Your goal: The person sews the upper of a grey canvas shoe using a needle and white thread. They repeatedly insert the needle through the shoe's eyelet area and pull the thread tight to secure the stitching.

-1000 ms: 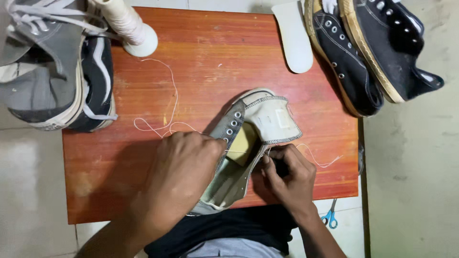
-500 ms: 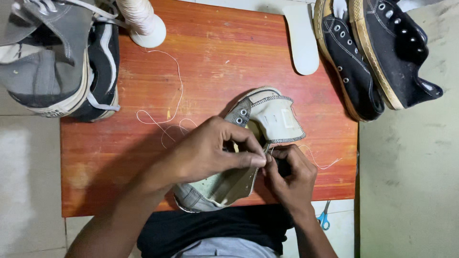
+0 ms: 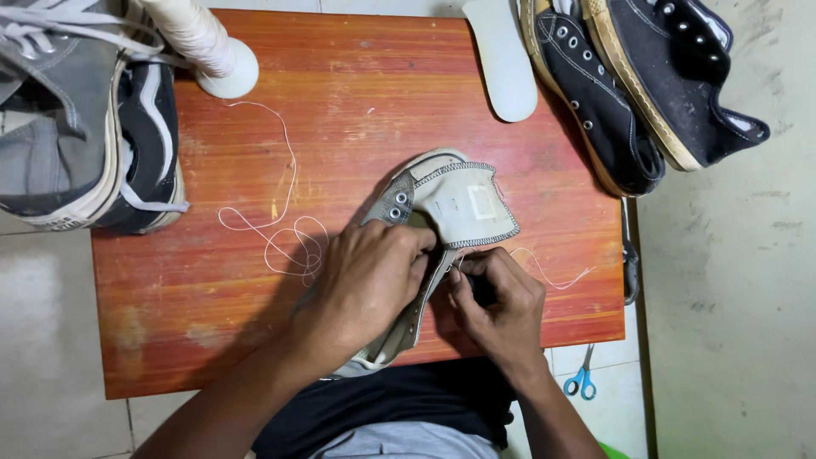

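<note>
The left hand [image 3: 371,276] is clasping the grey shoe [image 3: 442,212] on the counter [image 3: 357,93], while the right hand [image 3: 497,302] is pinching white thread [image 3: 280,229] at its open mouth.

under our left hand [image 3: 370,276] we see a grey cloth shoe [image 3: 450,204], metal eyelets; beyond it worn, perhaps varnished wood table [image 3: 357,93].
</note>
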